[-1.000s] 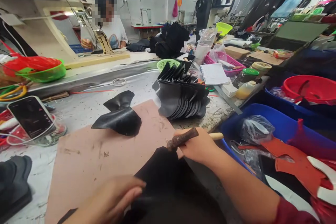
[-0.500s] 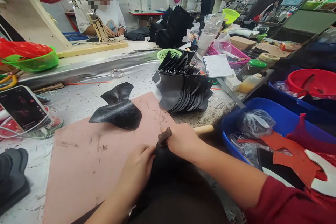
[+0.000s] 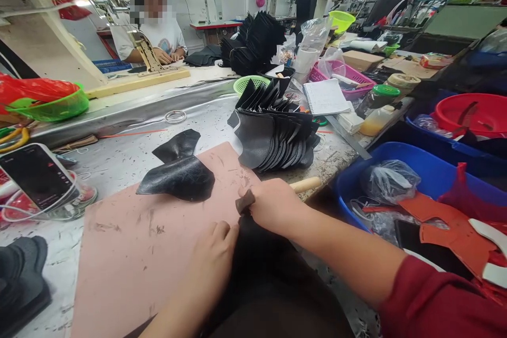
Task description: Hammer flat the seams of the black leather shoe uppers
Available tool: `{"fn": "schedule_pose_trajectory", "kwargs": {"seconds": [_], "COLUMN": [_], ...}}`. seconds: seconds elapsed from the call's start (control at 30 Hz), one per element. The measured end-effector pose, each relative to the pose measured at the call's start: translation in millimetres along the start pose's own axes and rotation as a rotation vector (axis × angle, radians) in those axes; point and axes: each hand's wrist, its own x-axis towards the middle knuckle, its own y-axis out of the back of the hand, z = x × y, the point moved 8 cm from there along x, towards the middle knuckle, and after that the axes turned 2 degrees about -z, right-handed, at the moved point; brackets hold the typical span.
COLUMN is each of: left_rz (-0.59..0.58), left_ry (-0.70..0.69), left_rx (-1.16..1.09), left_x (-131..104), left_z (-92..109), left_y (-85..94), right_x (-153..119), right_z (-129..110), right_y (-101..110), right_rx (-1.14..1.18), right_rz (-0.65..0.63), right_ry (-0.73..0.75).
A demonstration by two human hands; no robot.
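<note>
My right hand (image 3: 275,206) is closed around a hammer; its pale wooden handle (image 3: 306,185) sticks out to the right and its brown, worn head (image 3: 244,202) shows at the left of the fist. Just under the head is a black leather piece (image 3: 249,227), which blends into the dark area over my lap. My left hand (image 3: 214,253), fingers curled and pressed together, is at the left edge of that piece; its fingertips are partly hidden. Beyond the hands, two shaped black leather pieces (image 3: 178,178) overlap on a pink board (image 3: 119,259).
A fanned stack of black leather pieces (image 3: 273,137) stands behind the board, another dark stack (image 3: 24,274) at left. A phone (image 3: 35,174) leans at far left. Right of the table is a blue tub (image 3: 344,190) with scraps. A co-worker (image 3: 158,37) sits beyond a sewing machine (image 3: 59,37).
The hammer head has tilted and dropped slightly, with my right hand still around the handle. My left hand has shifted a little toward the hammer. The whole view has moved slightly.
</note>
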Motion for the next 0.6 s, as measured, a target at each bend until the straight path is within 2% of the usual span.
{"fn": "schedule_pose_trajectory", "kwargs": {"seconds": [0.07, 0.2, 0.37, 0.47, 0.6], "left_rz": [0.043, 0.109, 0.140, 0.121, 0.075], "left_ry": [0.026, -0.001, -0.011, -0.019, 0.015], "left_rx": [-0.093, -0.169, -0.275, -0.298, -0.341], "left_x": [-1, -4, -8, -10, -13], "left_z": [-7, -14, -20, -21, -24], "left_y": [1.3, 3.0, 6.1, 6.0, 4.0], "right_x": [1, 2, -2, -5, -8], "right_z": [3, 5, 3, -1, -1], "right_y": [0, -9, -5, -8, -4], "right_rx": [0.014, -0.008, 0.023, 0.025, 0.058], "right_rz": [0.013, -0.083, -0.060, -0.093, -0.058], "right_ry": [-0.010, -0.005, -0.026, -0.004, -0.037]}}
